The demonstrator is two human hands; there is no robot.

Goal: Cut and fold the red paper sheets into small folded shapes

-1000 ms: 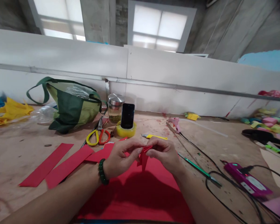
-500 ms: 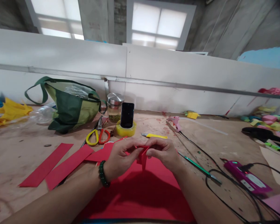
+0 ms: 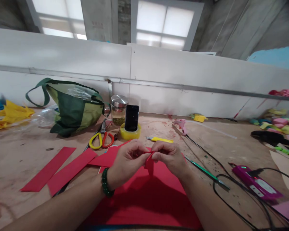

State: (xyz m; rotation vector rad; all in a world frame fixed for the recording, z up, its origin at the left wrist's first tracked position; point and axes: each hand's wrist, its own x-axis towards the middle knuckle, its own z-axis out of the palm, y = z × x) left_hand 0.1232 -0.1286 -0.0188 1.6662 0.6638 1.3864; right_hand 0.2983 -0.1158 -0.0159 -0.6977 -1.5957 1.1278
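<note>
Left hand (image 3: 126, 163) and right hand (image 3: 170, 158) both pinch a folded red paper (image 3: 149, 164) in their fingers, above the red sheet (image 3: 146, 199) on the desk (image 3: 21, 160).

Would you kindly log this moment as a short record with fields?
Left hand: pinches folded paper
Right hand: pinches the same paper
Beneath: red sheet on table
Left: red strips, scissors
Behind: phone standing in tape roll, jar, bag
Right: glue gun

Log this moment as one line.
left hand: pinches folded red paper | right hand: pinches same paper | below: red sheet
</note>
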